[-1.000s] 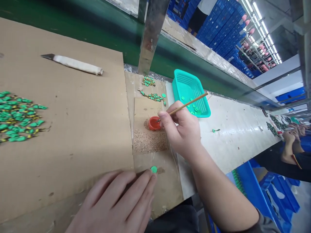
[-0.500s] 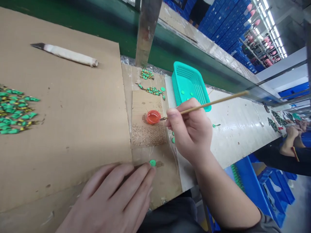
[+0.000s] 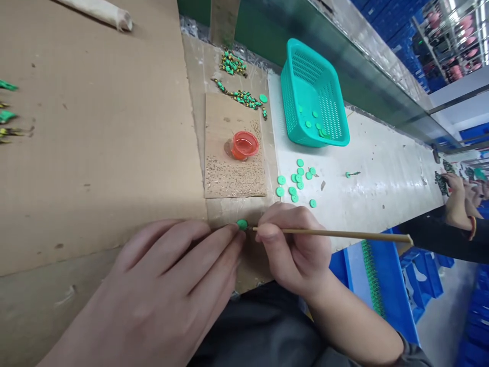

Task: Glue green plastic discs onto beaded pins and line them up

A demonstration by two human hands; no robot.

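Between the fingertips of my left hand (image 3: 183, 275) is a small round green disc (image 3: 242, 224), held just above the cardboard near the front edge. My right hand (image 3: 296, 250) pinches a thin wooden stick (image 3: 344, 234), its tip close against the disc's right side; whether it touches, I cannot tell. Farther back, a small red cup (image 3: 245, 145) with clear liquid stands on a cardboard piece (image 3: 233, 176) dotted with brown specks. Several loose green discs (image 3: 300, 172) lie on the white surface right of the cup.
A green perforated basket (image 3: 315, 92) with a few discs stands at the back. Small green-and-yellow pieces (image 3: 244, 98) lie behind the cup. A cloth-wrapped handle (image 3: 99, 12) rests at upper left. Another person's hands (image 3: 456, 188) work at far right; blue bins (image 3: 393, 285) stand below.
My right hand has brought the stick from beside the red cup towards me, to the green disc. My left hand still holds the disc. The view has tilted down, revealing more loose discs.
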